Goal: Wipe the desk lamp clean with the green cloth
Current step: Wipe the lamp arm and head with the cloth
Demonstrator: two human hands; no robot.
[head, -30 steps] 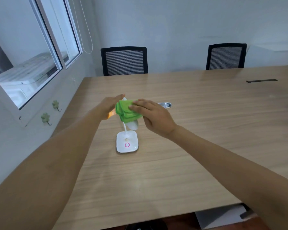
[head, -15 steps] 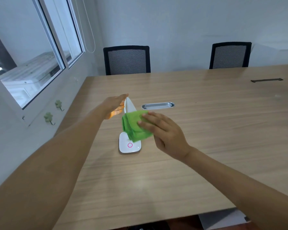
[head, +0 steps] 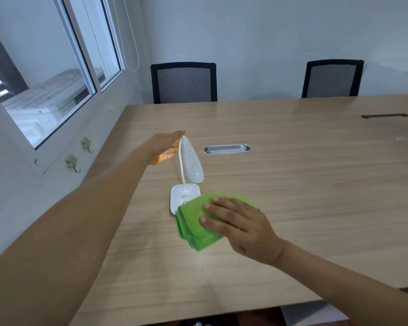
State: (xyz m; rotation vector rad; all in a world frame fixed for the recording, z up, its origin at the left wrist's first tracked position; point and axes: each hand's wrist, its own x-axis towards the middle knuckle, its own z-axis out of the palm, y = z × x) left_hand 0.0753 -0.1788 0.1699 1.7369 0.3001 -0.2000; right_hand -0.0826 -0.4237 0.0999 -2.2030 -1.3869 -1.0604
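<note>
A small white desk lamp (head: 190, 161) stands on the wooden table (head: 292, 184), its oval head drooping over a square white base (head: 180, 196). My left hand (head: 165, 147) rests against the back of the lamp's bent neck at the top, fingers curled around it. My right hand (head: 238, 224) presses a folded green cloth (head: 193, 222) flat, covering the base's near right corner and the table beside it. The base's front part is hidden under the cloth.
A metal cable grommet (head: 226, 149) sits in the table behind the lamp. Two black mesh chairs (head: 183, 82) (head: 332, 78) stand at the far edge. A window and wall with green hooks (head: 72, 162) lie to the left. A dark slot (head: 384, 116) is at far right.
My right hand slid the green cloth down from the lamp head, along the neck, onto the base. The lamp head is now uncovered. My left hand stayed at the neck.
</note>
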